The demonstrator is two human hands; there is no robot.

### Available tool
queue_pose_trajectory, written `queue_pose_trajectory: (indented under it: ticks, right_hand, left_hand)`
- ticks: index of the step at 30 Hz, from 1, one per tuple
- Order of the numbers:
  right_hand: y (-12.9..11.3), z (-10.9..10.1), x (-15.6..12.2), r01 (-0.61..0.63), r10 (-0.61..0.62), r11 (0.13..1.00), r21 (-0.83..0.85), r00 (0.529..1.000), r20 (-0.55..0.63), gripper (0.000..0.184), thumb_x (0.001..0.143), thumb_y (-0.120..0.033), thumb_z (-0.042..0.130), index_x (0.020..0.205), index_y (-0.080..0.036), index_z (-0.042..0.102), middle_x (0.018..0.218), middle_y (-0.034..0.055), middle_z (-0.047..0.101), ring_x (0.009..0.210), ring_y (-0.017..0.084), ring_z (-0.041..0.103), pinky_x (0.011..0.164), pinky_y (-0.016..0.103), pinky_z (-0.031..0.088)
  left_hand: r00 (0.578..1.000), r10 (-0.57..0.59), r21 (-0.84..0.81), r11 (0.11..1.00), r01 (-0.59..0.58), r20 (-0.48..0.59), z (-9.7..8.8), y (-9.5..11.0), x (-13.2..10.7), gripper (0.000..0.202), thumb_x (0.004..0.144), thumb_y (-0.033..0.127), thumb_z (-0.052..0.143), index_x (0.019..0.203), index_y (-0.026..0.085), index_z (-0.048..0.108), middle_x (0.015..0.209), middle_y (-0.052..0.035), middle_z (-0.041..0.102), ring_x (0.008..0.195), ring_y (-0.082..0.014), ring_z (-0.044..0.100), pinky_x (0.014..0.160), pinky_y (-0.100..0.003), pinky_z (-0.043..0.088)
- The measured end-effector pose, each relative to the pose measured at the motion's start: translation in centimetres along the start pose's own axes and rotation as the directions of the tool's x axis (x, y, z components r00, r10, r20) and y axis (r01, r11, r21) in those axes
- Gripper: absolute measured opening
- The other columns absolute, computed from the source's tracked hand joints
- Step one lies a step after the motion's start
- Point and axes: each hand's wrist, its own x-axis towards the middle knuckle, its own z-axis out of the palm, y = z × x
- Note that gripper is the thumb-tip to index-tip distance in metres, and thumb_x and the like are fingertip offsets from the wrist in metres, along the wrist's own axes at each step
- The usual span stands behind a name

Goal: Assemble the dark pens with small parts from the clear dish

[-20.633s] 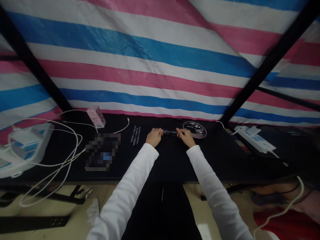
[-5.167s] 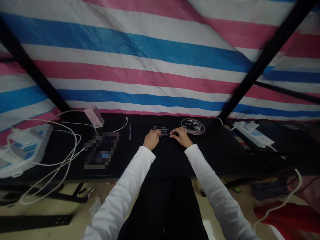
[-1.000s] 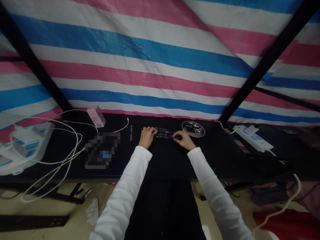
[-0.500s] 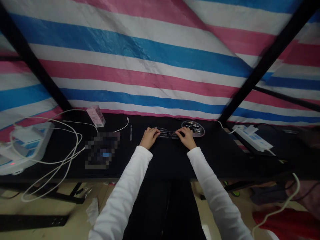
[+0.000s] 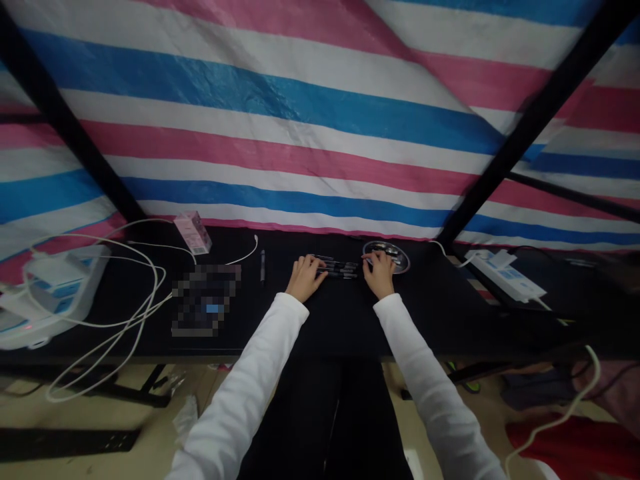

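Note:
Several slim dark pens [image 5: 345, 268] lie side by side in a row on the black table, pointing left and right. Over their left ends rests my left hand [image 5: 303, 277], its fingers spread and touching the pens without closing round them. My right hand [image 5: 381, 275] is just beyond their right ends, apart from them, thumb and fingers parted. Its fingers reach over the near left edge of an oval metal dish [image 5: 403, 260]. Small shiny pieces lie in the dish, too small to name and partly behind my fingers.
A single pen [image 5: 263, 267] lies left of my hands. Farther left are a pixelated dark device [image 5: 200, 300], a pink box [image 5: 193, 232], looping white cables [image 5: 145, 300] and a power strip [image 5: 70, 293]. Another power strip [image 5: 505, 277] is at the right. A striped sheet [image 5: 310, 133] hangs behind.
My right hand has let go of the pens' right ends and shifted right toward the dish. The fingers of my left hand have loosened and spread over the left ends.

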Motion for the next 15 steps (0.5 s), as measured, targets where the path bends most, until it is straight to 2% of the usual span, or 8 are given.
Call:
queue_pose_trajectory:
  ticks: [2,3,6,7,8,10,12,15]
  right_hand:
    - [-0.3,-0.1,-0.1,0.016,-0.017,1.000,0.016,0.999,0.029,0.022,0.084,-0.025,0.042,0.095,-0.022,0.060,0.103,0.0103,0.051,0.097,0.027,0.043,0.083,0.044,0.030]
    - [-0.4,-0.2,-0.1,0.021,-0.022,0.999,0.024,0.999,0.038,0.021,0.084,-0.025,0.042,0.095,-0.022,0.060,0.102,0.0099,0.051,0.096,0.026,0.043,0.083,0.043,0.030]
    - [-0.4,-0.2,-0.2,0.035,-0.037,0.998,0.045,0.998,0.045,0.021,0.084,-0.024,0.042,0.093,-0.023,0.061,0.103,0.0098,0.049,0.096,0.026,0.042,0.082,0.042,0.031]
    - [-0.5,-0.2,-0.2,0.038,-0.040,0.998,0.049,0.998,0.042,0.021,0.084,-0.023,0.042,0.093,-0.023,0.061,0.104,0.0099,0.048,0.096,0.026,0.042,0.082,0.042,0.031]
    - [-0.5,-0.2,-0.2,0.040,-0.042,0.998,0.052,0.998,0.039,0.021,0.084,-0.023,0.042,0.093,-0.023,0.061,0.105,0.0100,0.047,0.096,0.027,0.041,0.082,0.042,0.031]
    - [-0.5,-0.2,-0.2,0.041,-0.043,0.997,0.060,0.998,0.035,0.021,0.084,-0.023,0.042,0.093,-0.023,0.061,0.107,0.0102,0.046,0.097,0.027,0.041,0.081,0.042,0.032]
    - [-0.6,-0.2,-0.2,0.039,-0.042,0.997,0.067,0.998,0.037,0.021,0.084,-0.023,0.042,0.092,-0.022,0.061,0.107,0.0104,0.046,0.097,0.027,0.041,0.081,0.042,0.032]
    - [-0.7,-0.2,-0.3,0.049,-0.053,0.996,0.079,0.997,0.051,0.021,0.084,-0.022,0.042,0.092,-0.022,0.062,0.107,0.0103,0.046,0.097,0.027,0.041,0.081,0.042,0.033]
  left_hand:
    - [0.974,-0.180,0.033,0.982,0.186,-0.135,-0.6,-0.3,0.0,0.025,0.086,0.033,0.041,0.103,0.020,0.054,0.104,-0.0117,0.050,0.100,-0.0282,0.044,0.086,-0.043,0.033]
    - [0.932,-0.294,0.033,0.951,0.307,-0.214,-0.8,-0.7,-0.1,0.026,0.086,0.029,0.039,0.105,0.018,0.052,0.108,-0.0143,0.048,0.104,-0.0310,0.043,0.086,-0.046,0.032]
    - [0.749,-0.547,-0.003,0.808,0.589,-0.374,-1.3,-2.1,-0.4,0.038,0.080,0.018,0.039,0.116,0.009,0.042,0.123,-0.0247,0.037,0.115,-0.0385,0.036,0.087,-0.053,0.030]
    - [0.709,-0.589,0.004,0.768,0.640,-0.387,-1.3,-2.5,-0.5,0.041,0.078,0.016,0.040,0.117,0.006,0.040,0.124,-0.0276,0.036,0.116,-0.0398,0.036,0.087,-0.054,0.030]
    - [0.687,-0.616,0.019,0.739,0.673,-0.385,-1.3,-3.0,-0.7,0.041,0.077,0.015,0.040,0.116,0.003,0.040,0.121,-0.0294,0.038,0.115,-0.0403,0.037,0.087,-0.055,0.030]
    - [0.683,-0.635,0.049,0.718,0.694,-0.361,-1.1,-3.6,-0.8,0.038,0.077,0.012,0.038,0.114,0.001,0.042,0.113,-0.0289,0.045,0.112,-0.0388,0.041,0.087,-0.053,0.031]
    - [0.698,-0.634,0.045,0.729,0.683,-0.332,-1.2,-4.0,-0.8,0.036,0.077,0.010,0.037,0.112,0.005,0.045,0.108,-0.0255,0.050,0.110,-0.0357,0.045,0.087,-0.049,0.034]
    - [0.725,-0.624,-0.106,0.774,0.624,-0.291,-1.4,-4.2,-0.3,0.034,0.077,0.012,0.043,0.111,0.012,0.047,0.104,-0.0177,0.056,0.106,-0.0293,0.050,0.085,-0.043,0.040]
